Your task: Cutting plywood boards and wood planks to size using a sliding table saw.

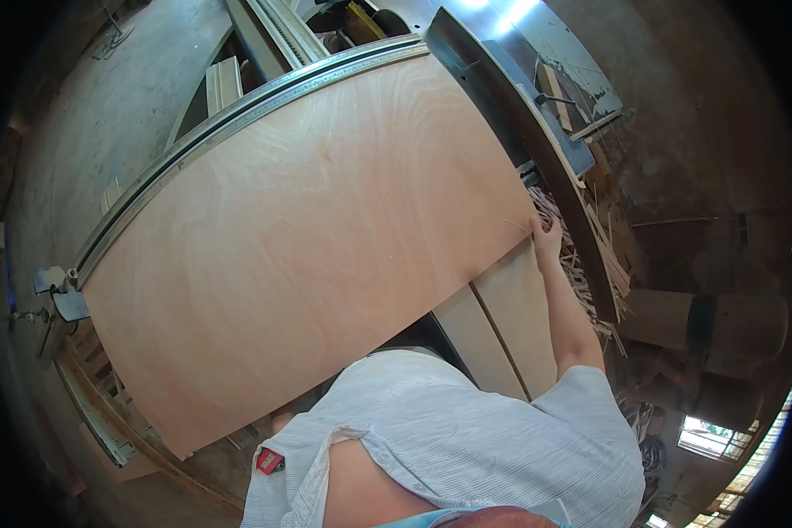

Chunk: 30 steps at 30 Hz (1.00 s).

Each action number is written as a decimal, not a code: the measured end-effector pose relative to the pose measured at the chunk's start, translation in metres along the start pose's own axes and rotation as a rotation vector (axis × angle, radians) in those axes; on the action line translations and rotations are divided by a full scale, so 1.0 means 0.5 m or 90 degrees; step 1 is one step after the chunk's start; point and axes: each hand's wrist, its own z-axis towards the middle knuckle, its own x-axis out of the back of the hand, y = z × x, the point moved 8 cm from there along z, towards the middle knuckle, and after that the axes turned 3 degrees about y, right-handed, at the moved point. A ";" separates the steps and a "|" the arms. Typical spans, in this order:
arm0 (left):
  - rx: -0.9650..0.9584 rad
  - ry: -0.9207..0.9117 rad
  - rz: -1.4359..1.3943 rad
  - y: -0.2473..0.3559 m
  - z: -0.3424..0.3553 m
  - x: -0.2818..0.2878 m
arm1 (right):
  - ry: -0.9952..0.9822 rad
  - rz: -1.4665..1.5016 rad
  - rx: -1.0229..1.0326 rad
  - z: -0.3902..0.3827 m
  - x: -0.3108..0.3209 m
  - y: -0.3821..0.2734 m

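Note:
A large sheet of light reddish-brown plywood (317, 229) lies in front of me, its far edge along a metal rail (264, 119). At the sheet's near right corner, my right hand (546, 236) grips the edge, thumb near the top face. Low on the left, a bit of my left hand or wrist (282, 417) shows at the near edge; the board and my shirt hide its fingers. Under the right corner are two pale panels (493, 326) with a dark gap between them.
A long dark metal beam (524, 150) runs along the sheet's right side, with wood offcuts (603, 255) heaped beyond it. At the far left, a metal clamp-like fitting (66, 295) sits by the sheet's corner. Wooden strips (224, 84) lie behind the rail.

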 end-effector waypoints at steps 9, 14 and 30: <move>0.028 0.012 0.045 -0.028 -0.022 0.010 | -0.265 0.232 -0.189 0.000 -0.052 0.071; 0.054 0.012 0.107 -0.026 -0.037 0.008 | -0.281 0.192 -0.211 -0.017 -0.039 0.076; -0.386 0.299 0.577 0.584 -0.179 0.159 | 0.008 -0.111 -0.175 -0.022 0.027 0.149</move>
